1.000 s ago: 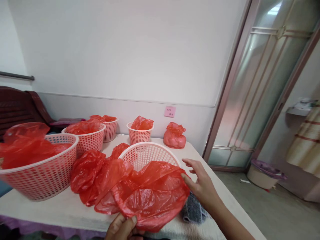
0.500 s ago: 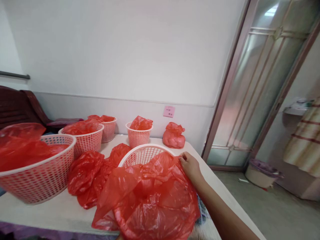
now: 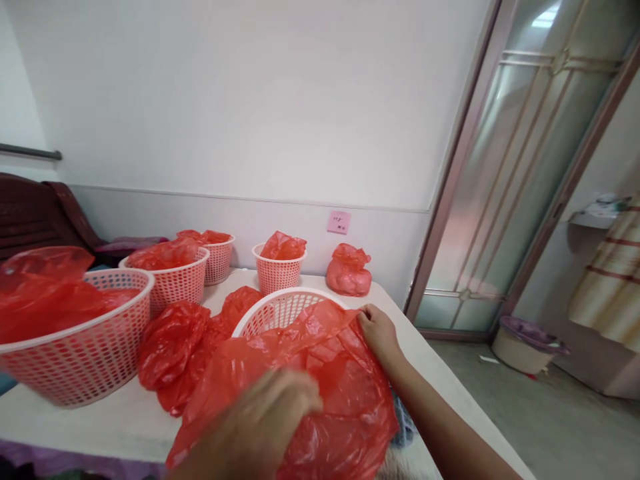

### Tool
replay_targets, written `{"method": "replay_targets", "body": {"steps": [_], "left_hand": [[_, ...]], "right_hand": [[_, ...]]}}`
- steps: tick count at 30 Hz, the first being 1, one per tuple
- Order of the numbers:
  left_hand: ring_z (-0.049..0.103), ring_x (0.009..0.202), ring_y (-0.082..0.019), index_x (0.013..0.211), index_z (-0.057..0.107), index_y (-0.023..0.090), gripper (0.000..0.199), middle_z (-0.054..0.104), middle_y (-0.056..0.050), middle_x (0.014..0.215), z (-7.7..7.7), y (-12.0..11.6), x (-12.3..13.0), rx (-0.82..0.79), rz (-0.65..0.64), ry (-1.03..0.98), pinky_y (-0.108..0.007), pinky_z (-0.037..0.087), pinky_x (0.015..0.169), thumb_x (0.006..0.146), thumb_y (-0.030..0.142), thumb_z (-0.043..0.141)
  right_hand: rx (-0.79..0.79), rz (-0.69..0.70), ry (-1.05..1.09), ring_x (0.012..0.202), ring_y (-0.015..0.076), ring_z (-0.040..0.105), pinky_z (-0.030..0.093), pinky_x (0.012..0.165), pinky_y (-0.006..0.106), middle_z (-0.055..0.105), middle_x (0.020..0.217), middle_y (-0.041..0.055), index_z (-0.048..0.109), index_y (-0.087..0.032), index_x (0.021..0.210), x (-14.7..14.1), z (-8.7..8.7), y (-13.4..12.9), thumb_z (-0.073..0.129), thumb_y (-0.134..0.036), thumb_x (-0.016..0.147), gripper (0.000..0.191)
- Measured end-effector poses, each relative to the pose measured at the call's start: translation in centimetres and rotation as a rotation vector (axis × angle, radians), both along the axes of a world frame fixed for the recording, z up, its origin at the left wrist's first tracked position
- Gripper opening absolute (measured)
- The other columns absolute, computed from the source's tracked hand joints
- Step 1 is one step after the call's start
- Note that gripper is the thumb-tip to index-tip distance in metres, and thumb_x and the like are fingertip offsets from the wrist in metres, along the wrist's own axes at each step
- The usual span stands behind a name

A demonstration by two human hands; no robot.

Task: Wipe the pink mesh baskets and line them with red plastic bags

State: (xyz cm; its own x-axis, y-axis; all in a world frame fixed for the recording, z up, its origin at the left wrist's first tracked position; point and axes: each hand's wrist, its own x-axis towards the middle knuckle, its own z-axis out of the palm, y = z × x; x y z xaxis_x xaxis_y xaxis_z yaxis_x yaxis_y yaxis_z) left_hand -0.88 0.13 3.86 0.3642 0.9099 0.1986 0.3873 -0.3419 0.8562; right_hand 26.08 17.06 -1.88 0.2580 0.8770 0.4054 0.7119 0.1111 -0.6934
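A large red plastic bag spreads over the near side of a pink mesh basket, with the basket's far rim showing behind it. My right hand is closed on the bag's upper right edge. Over the front of the bag is my left hand, smeared by motion, so its fingers do not show clearly. Left of the basket lie crumpled red plastic bags on the white table.
A big pink basket with red plastic stands at left, with smaller lined baskets behind it. A small basket and a filled red bag sit by the wall. On the floor at right is a bin.
My left hand has come up from the bottom edge over the bag's front. The bag's left part has shifted and flattened. My right hand keeps its grip in nearly the same place.
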Motion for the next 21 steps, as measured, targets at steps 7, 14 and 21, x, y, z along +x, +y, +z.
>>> {"method": "replay_targets", "body": {"steps": [7,14,21], "left_hand": [[0.054,0.092,-0.025,0.071,0.059,0.02,0.006,0.063,-0.005,0.088,1.4,12.2,1.0,0.346,0.049,0.309,-0.04,0.039,0.087,0.075,0.024,0.059],[0.037,0.051,-0.009,0.057,0.047,0.019,0.036,0.043,0.006,0.055,2.2,19.7,-2.7,0.006,0.039,0.076,-0.024,0.027,0.051,0.072,0.046,0.067],[0.062,0.061,-0.018,0.073,0.061,0.017,0.019,0.067,-0.003,0.067,1.7,21.7,-2.4,-0.427,0.019,-0.257,-0.03,0.051,0.062,0.066,0.033,0.07]], "right_hand": [[0.031,0.025,0.023,0.062,0.0174,0.05,0.029,0.057,0.028,0.054,0.061,0.0001,0.044,-0.023,0.061,-0.6,0.1,-0.8,0.037,-0.033,0.075,0.019],[0.038,0.047,0.08,0.061,0.0173,0.048,0.03,0.058,0.029,0.05,0.057,-0.0005,0.04,-0.023,0.056,-0.8,0.3,-1.2,0.037,-0.042,0.073,0.025],[0.027,0.089,0.112,0.056,0.0148,0.04,0.026,0.056,0.029,0.042,0.052,-0.0029,0.036,-0.023,0.052,-1.7,0.8,-1.5,0.039,-0.053,0.075,0.038]]}}
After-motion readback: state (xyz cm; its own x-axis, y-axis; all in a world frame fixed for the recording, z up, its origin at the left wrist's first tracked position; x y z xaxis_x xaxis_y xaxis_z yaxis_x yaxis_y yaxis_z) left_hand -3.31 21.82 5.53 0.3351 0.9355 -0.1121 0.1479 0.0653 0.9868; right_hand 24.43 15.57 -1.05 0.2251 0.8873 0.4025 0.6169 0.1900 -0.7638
